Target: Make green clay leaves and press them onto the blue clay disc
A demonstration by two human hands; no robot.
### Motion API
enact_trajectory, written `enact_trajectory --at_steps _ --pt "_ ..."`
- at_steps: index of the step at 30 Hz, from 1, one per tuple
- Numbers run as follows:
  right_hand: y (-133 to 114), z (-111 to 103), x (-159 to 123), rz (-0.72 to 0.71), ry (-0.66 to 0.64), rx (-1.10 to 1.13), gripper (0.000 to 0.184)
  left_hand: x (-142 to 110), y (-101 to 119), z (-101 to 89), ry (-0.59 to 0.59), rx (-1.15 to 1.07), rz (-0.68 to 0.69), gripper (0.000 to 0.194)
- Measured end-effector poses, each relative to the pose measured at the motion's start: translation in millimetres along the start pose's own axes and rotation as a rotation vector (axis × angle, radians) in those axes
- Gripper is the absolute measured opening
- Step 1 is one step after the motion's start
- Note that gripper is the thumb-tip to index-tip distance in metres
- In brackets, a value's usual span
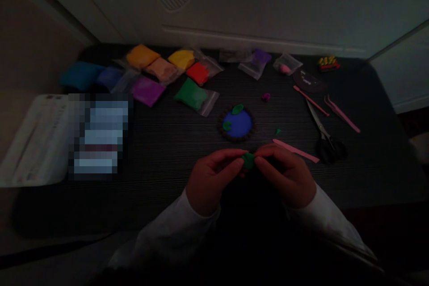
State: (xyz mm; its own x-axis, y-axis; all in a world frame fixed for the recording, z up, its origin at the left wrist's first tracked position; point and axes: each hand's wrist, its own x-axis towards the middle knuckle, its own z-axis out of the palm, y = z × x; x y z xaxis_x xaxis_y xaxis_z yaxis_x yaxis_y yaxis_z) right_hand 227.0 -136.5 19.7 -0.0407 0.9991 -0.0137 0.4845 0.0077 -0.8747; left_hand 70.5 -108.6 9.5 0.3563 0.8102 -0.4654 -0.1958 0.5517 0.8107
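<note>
Between my two hands is a small piece of green modelling clay (248,161), pinched from both sides near the front of the table. My left hand (214,178) grips its left edge with thumb and fingertips. On the right edge, my right hand (286,174) is closed in the same way. Just beyond them lies a round blue clay disc (239,126) with a dark beaded rim. Two green leaf-shaped pieces rest on it, one at the top (237,109) and one at the left (227,126). A green scrap (278,131) lies to the right.
Bags of coloured clay, such as a green one (192,94), line the back left. To the right are scissors (323,132), a pink knife-shaped tool (296,151), a thin pink stick (311,100) and pink tweezers (342,114). A blurred-out screen (102,136) is at left.
</note>
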Motion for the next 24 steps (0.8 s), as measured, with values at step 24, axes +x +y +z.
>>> enact_trajectory --at_steps 24 --pt "30.2 -45.3 22.3 0.082 0.159 -0.310 0.016 -1.3 1.0 3.6 0.016 0.091 0.030 0.025"
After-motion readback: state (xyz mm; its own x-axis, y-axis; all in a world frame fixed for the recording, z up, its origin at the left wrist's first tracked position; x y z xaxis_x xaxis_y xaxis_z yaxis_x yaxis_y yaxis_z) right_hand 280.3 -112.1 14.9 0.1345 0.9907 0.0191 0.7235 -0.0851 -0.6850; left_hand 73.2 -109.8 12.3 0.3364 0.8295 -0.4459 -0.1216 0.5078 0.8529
